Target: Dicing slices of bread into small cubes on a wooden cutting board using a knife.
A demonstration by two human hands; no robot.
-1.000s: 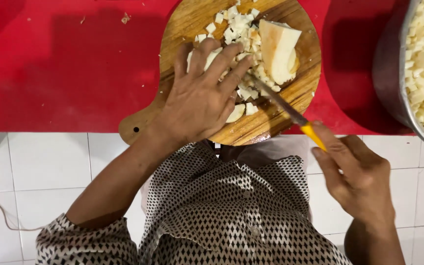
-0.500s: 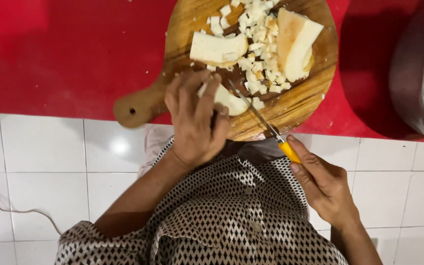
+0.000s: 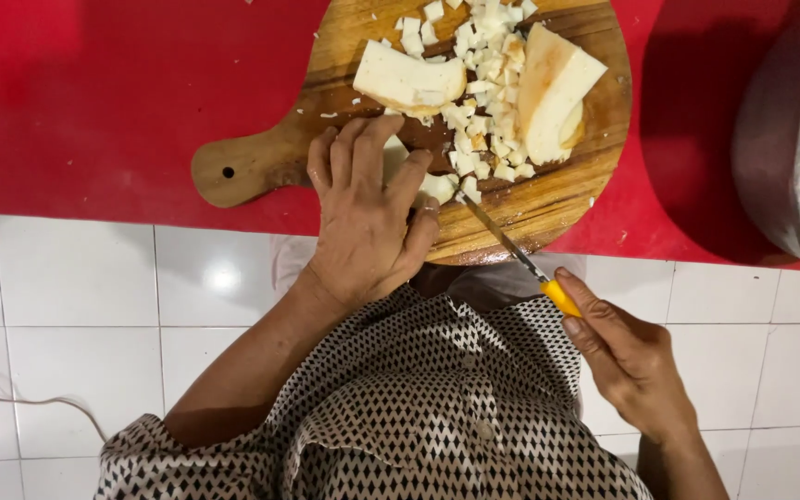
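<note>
While left hand (image 3: 368, 218) hides a pale piece (image 3: 396, 157), right hand (image 3: 630, 356) fingers grip the knife (image 3: 511, 248).

No packages, no labels, no signs, no screens anywhere in view
</note>
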